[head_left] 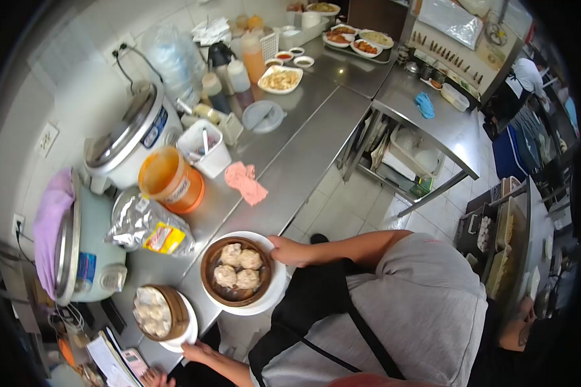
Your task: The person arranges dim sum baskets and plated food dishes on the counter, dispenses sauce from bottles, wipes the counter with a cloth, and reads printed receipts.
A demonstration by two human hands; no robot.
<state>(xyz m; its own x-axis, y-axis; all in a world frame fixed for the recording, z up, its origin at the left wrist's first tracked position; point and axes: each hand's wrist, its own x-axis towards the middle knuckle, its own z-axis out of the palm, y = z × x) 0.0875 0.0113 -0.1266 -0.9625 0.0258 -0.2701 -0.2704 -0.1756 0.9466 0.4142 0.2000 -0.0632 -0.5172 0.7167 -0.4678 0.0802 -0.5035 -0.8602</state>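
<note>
My right hand (289, 250) grips the rim of a white plate (276, 293), thumb toward the top. On this plate sits a round bamboo steamer (205, 274) with several pale, lumpy dumplings (240, 266), which look like siu mai. Lower left, my left hand (200, 352) has its fingers closed on the edge of a second white plate (188, 329). That one carries another bamboo steamer (177, 313), tilted in view, holding several smooth white dumplings (152, 313). Both plates are at the near edge of the steel counter (258, 216).
An orange tub (172, 180), a foil bag (150, 226), a pink cloth (245, 182) and large cookers (90, 238) crowd the counter. Sauce bottles (239, 80) and filled dishes (281, 79) stand farther back. Another person's hand (156, 378) is beside papers (110, 358).
</note>
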